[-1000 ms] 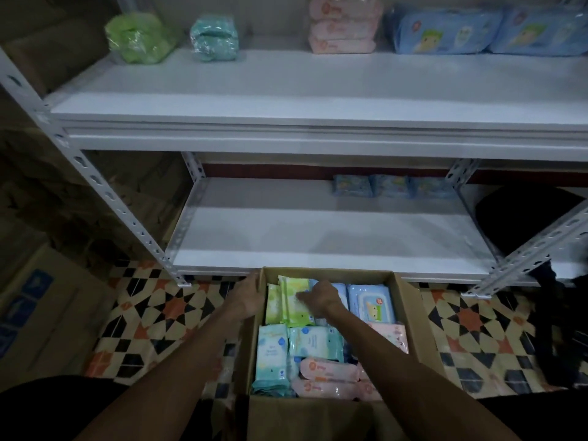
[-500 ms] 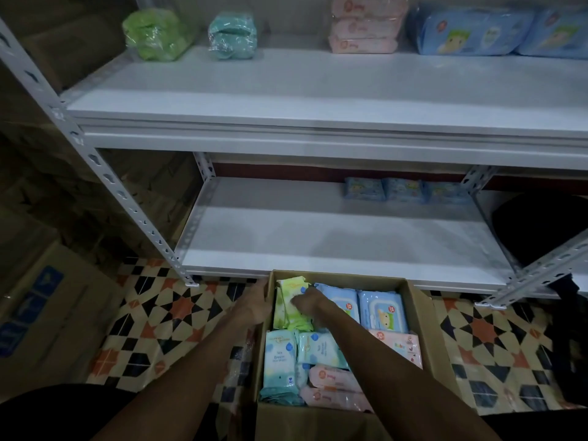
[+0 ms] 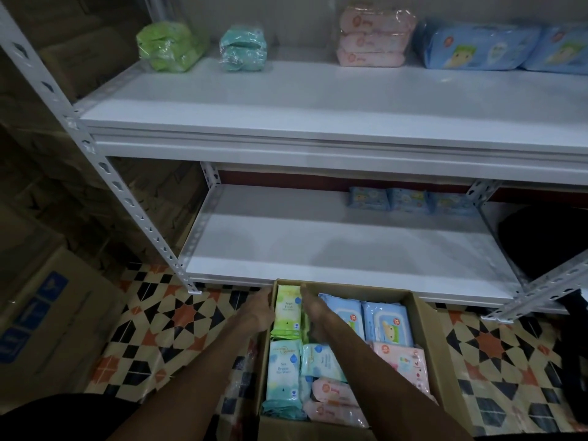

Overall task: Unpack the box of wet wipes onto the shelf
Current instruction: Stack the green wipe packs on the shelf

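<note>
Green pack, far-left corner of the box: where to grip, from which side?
Take the green pack by its two long edges, from above: it lies face-up, set between the box wall and neighbouring packs, so only the top is open.

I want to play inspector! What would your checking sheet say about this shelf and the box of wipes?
Surface: white metal lower shelf carries three small blue packs at its back; white upper shelf carries a wrapped green bundle, teal bundle, pink stack and large blue packs.
Job's things: open brown cardboard box on the floor, holding many wipes packs; tall green wipes pack in its far left corner.
Clutter: dark shape at the right, unidentifiable.
Grips: left hand at the box's left wall, grip hidden; right hand flat against the green pack's right side.
Cables: nothing seen.
Surroundings: patterned floor tiles; closed brown carton on the left.
</note>
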### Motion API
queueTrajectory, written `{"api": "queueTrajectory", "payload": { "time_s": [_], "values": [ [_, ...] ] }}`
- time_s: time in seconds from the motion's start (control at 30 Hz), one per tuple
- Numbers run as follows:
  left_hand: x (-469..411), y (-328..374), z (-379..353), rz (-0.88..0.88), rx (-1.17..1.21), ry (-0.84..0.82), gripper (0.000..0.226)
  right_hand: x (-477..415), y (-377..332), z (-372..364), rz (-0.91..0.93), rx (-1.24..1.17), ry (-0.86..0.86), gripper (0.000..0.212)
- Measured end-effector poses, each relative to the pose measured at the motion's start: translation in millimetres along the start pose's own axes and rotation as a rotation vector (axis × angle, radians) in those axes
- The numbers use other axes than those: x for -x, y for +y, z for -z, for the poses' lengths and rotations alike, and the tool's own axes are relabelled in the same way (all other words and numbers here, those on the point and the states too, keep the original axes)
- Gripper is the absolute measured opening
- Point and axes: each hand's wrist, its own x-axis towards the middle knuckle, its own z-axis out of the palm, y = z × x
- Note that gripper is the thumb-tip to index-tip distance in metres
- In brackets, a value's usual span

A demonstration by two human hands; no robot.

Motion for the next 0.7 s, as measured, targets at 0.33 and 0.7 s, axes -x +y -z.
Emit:
{"api": "queueTrajectory", "payload": {
  "time_s": [0.33,0.7],
  "values": [
    [-1,-3,-5,0.032,-0.037,0.064,0.037,41,0,16,-0.036,-0.178,-0.188,0.069],
    [-5,25,11,-0.314,-0.723,-0.199,0.063,45,19,22,0.271,0.187,0.01,0.014]
  ]
}}
